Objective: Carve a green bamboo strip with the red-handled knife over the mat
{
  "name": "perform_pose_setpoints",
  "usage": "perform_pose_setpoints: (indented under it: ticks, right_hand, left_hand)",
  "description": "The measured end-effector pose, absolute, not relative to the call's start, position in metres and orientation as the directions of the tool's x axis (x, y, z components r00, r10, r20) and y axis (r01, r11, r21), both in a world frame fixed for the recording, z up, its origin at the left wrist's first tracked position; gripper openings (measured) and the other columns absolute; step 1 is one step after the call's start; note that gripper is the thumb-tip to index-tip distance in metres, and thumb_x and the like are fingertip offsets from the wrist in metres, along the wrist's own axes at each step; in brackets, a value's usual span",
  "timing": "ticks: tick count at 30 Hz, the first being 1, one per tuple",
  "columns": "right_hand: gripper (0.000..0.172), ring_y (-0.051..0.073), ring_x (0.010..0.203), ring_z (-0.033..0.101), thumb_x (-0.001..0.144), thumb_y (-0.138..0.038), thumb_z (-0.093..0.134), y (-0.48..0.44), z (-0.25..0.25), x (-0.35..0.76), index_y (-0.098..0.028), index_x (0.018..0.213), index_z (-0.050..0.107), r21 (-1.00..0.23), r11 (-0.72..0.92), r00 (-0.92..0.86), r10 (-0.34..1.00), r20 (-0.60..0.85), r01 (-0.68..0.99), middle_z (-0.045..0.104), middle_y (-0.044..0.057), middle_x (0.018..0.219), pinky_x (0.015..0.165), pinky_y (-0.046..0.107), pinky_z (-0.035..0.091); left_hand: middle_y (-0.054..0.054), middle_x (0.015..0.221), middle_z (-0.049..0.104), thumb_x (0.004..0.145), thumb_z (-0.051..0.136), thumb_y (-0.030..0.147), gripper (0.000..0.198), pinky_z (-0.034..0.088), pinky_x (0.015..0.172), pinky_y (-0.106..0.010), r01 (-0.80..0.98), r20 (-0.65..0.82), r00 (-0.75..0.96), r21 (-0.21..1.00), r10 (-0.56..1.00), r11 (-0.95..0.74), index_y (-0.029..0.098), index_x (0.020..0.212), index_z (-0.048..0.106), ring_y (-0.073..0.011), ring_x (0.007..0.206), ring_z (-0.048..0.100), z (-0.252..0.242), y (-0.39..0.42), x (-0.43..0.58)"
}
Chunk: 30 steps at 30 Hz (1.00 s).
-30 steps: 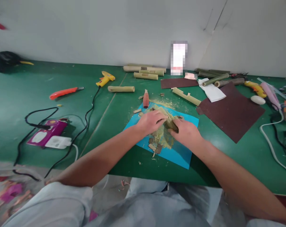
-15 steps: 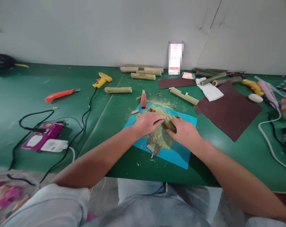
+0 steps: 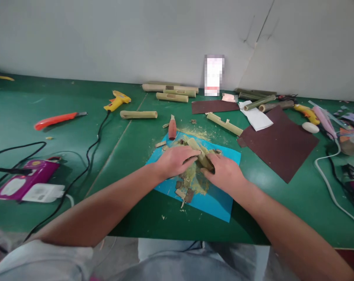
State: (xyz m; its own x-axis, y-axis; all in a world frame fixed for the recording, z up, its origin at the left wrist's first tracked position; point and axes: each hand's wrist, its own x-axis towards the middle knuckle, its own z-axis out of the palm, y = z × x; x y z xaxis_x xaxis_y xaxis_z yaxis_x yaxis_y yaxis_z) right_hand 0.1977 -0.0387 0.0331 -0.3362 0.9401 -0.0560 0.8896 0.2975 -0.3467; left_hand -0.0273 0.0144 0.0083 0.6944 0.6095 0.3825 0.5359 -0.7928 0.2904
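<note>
Only the view shifted; left hand (image 3: 177, 160) and right hand (image 3: 225, 173) stay put, each grip closed on the bamboo piece (image 3: 198, 153) over the blue sheet (image 3: 218, 197) mid-worktop (image 3: 130, 148).

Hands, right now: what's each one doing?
Left hand: closed on the bamboo piece, far part.
Right hand: closed on its near end.

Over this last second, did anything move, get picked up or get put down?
Only the view drifted, sliding everything leftward in the picture. The left hand and right hand stay closed on the bamboo piece over the blue sheet, nothing taken or released. The glue gun and orange knife lie where they were on the table.
</note>
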Motion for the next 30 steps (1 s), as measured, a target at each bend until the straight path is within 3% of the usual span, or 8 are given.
perform_pose_setpoints:
  ticks: [9,30]
  right_hand:
    - [0.044,0.027,0.104,0.068,0.094,-0.040,0.060,-0.0398,0.0315,0.1988,-0.020,0.133,0.059,-0.406,0.286,-0.345,0.935,-0.079,0.868,0.073,0.012,0.122,0.076,0.035,0.049]
    - [0.051,0.029,0.111,0.069,0.093,-0.041,0.062,-0.0409,0.0311,0.1969,-0.020,0.140,0.057,-0.424,0.278,-0.352,0.930,-0.105,0.862,0.072,0.012,0.129,0.086,0.037,0.054]
  left_hand:
    - [-0.008,0.098,0.077,0.106,0.048,0.027,0.029,0.058,0.078,-0.032,0.523,0.393,0.708,0.267,0.587,-0.809,0.017,0.124,0.068,-0.0211,0.091,0.074,0.0109,0.0110,-0.0277]
    - [-0.005,0.097,0.077,0.107,0.046,0.028,0.030,0.059,0.073,-0.030,0.516,0.383,0.707,0.294,0.594,-0.804,0.022,0.129,0.066,-0.0199,0.088,0.074,0.0168,0.0073,-0.0323]
